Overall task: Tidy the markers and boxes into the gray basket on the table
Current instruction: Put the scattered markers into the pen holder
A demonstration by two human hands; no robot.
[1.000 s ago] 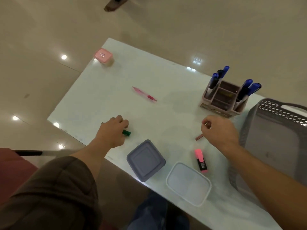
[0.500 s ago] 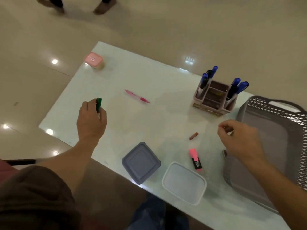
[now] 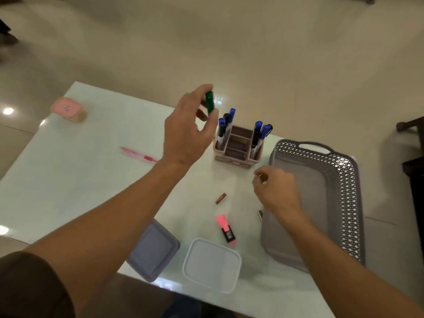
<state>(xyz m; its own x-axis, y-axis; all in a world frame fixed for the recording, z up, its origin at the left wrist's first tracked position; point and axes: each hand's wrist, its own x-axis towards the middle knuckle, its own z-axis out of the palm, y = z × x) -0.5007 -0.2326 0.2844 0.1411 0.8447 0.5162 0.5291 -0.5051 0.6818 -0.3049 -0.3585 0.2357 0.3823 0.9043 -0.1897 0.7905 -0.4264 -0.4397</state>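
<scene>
Both hands are up over the desk point(image 3: 68, 171): the left hand point(image 3: 187, 131) pinches a green marker point(image 3: 209, 102) between thumb and fingertips, holding it nearly upright in the air beside the pen holder point(image 3: 238, 146); the right hand point(image 3: 276, 190) hovers at the near rim of the gray basket point(image 3: 344, 180) with its fingers curled together around something thin and pale, too small to make out. The marker looks light, stiff and smooth, so a pinch at mid-barrel should carry it, though the slick plastic could slip if gripped near the end. On the desk, a pink highlighter point(image 3: 226, 229) and a small brown cap point(image 3: 221, 198) lie near the basket, and a pink pen point(image 3: 137, 154) lies farther left. The lidded gray box point(image 3: 154, 251) and clear box point(image 3: 212, 265) at the near edge look light but wide, best taken by opposite sides. A pink box point(image 3: 66, 109) sits at the far left corner.
</scene>
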